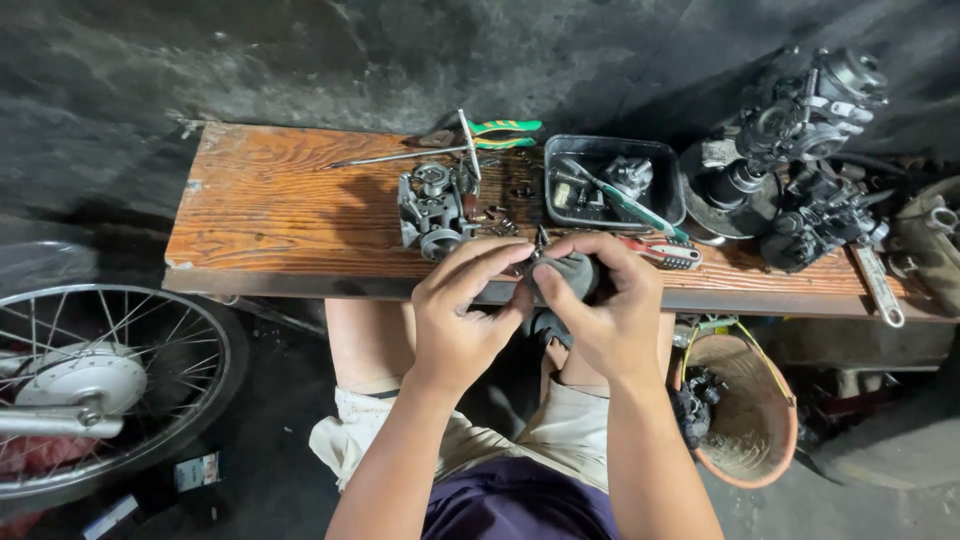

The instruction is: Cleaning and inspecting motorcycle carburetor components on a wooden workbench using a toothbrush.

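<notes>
Both hands, left (462, 315) and right (603, 305), grip a rag-wrapped part (568, 277) above a plank (290, 215) bearing a carburetor (435, 208), pliers (497, 134) and tray (612, 183).

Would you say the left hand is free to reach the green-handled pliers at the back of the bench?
Probably not yet: the left hand and right hand together grip a small dark part; the pliers lie unobstructed.

Light is soft and even, falling from above; the orange-brown wooden plank bench (280, 215) is brightest and sharp. The dark concrete floor (300, 60) beyond its far edge is dim and mottled. Deep shadow lies under its near edge. Wide-angle bending shows toward the corners.
</notes>
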